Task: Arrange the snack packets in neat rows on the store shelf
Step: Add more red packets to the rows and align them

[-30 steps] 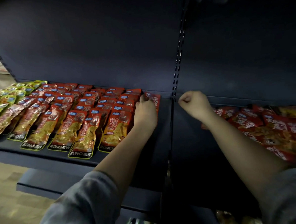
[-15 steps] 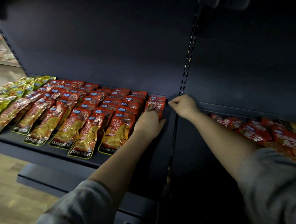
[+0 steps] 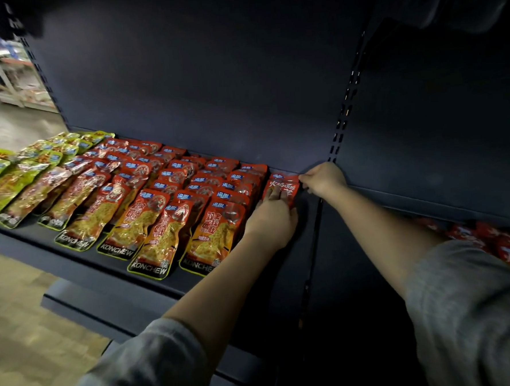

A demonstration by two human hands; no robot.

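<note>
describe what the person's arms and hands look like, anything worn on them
Both arms wear loose grey sleeves, the left sleeve and the right sleeve, pushed up so that the forearms are bare. The fabric looks soft and plain, with no print or logo showing. The left hand and the right hand are bare: no gloves, and no rings, watch or bracelet can be seen from this view.

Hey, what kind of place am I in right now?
Most likely a retail store aisle. Dark metal shelving holds rows of identical snack packets, a slotted upright lets shelves be repositioned, and more racks stand across the floor.
</note>
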